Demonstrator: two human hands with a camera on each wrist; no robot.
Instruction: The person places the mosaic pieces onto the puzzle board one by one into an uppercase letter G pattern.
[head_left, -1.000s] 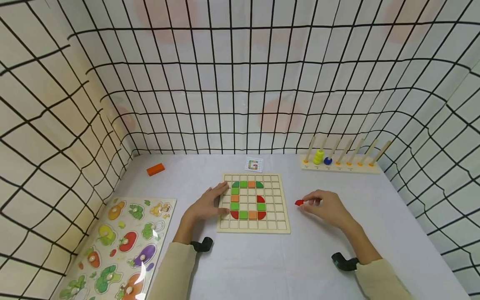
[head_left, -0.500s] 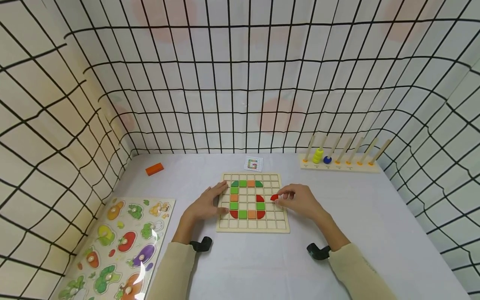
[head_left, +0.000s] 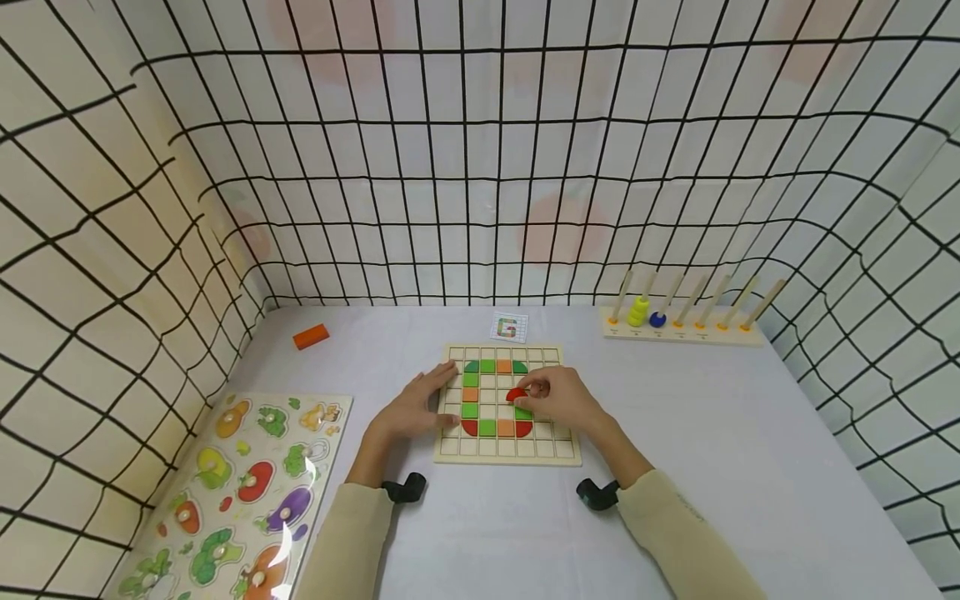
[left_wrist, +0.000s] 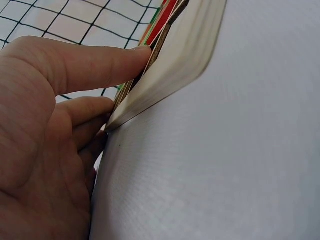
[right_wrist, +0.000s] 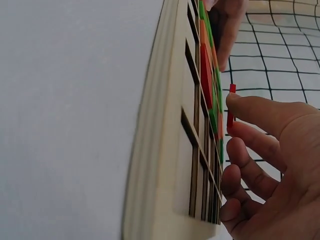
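Observation:
My right hand (head_left: pixel 561 395) pinches a small red rounded tile (head_left: pixel 515 394) between thumb and index finger, over the right-middle part of a wooden grid board (head_left: pixel 558 454). In the right wrist view that red tile (right_wrist: pixel 230 119) is seen edge-on, apart from the board's surface. Green, orange and red tiles lie in the grid cells, among them a green tile (head_left: pixel 469 411) on the left. My left hand (head_left: pixel 411 408) rests at the board's left edge with fingers spread; in the left wrist view its thumb (left_wrist: pixel 100 67) touches the board's top. The right hand hides some cells.
A small pattern card (head_left: pixel 509 327) lies behind the board. An orange block (head_left: pixel 311 337) is at the back left, a vegetable puzzle board (head_left: pixel 341 408) at the left. A peg stand (head_left: pixel 682 333) with yellow and blue beads stands back right. Black-lined netting surrounds the table.
My right hand has carried the red tile leftward from the table beside the board to above the grid. The left hand has stayed in place.

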